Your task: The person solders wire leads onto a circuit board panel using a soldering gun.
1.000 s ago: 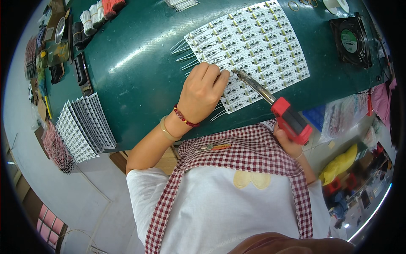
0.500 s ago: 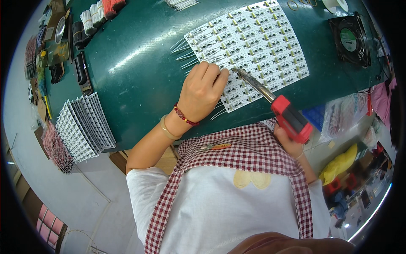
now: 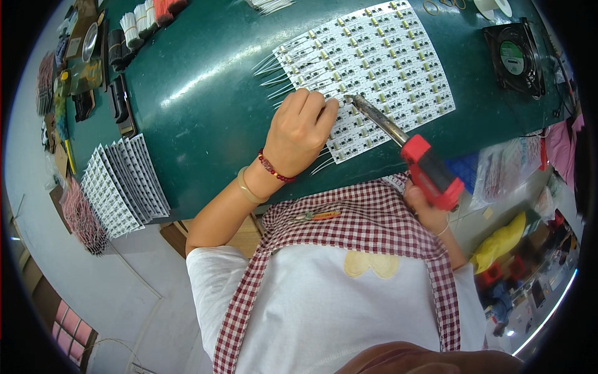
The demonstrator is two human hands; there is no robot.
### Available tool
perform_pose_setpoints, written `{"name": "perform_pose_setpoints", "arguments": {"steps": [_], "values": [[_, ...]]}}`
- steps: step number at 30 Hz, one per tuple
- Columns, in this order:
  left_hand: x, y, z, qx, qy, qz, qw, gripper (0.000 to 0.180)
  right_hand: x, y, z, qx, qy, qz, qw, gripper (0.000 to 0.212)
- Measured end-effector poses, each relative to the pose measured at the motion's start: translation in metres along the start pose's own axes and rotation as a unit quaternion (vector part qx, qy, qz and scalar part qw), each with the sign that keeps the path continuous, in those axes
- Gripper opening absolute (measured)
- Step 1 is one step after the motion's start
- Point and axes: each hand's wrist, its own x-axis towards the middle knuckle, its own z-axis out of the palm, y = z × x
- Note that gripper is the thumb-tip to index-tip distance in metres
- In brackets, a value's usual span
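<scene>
So your left hand (image 3: 301,134) is pretty much where it was half a second ago, down over the left part of the white board sheet (image 3: 405,68), fingers drawn together, but the fingertips are hidden so I can't tell what that grip is pinching, if anything. Your right hand (image 3: 427,215) has its grip wrapped round the red-and-black handle of the soldering iron (image 3: 416,149). What's changed is the iron's tip (image 3: 348,99), it's slid slightly up and away from your left fingertips, can't tell if it's touching the sheet. The sheet lies flat on the green surface (image 3: 205,124), white wires (image 3: 268,67) poking off its left edge same as before
</scene>
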Motion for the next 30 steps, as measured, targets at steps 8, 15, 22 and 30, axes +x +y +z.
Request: {"name": "perform_pose_setpoints", "arguments": {"steps": [8, 15, 22, 30], "values": [[0.000, -0.001, 0.002, 0.004, 0.001, 0.005, 1.000, 0.027, -0.003, -0.005, -0.001, 0.144, 0.002, 0.035, 0.989, 0.024], [-0.001, -0.001, -0.014, 0.018, -0.020, -0.004, 1.000, 0.027, -0.010, 0.001, -0.002, 0.155, 0.009, 0.045, 0.987, 0.025], [-0.004, 0.009, -0.015, -0.001, 0.036, 0.035, 0.999, 0.030, -0.009, 0.003, -0.002, 0.152, 0.003, 0.031, 0.988, 0.024], [-0.006, 0.006, -0.001, -0.011, 0.001, 0.009, 1.000, 0.029, -0.006, 0.008, 0.002, 0.061, 0.017, 0.020, 0.998, 0.021]]}}
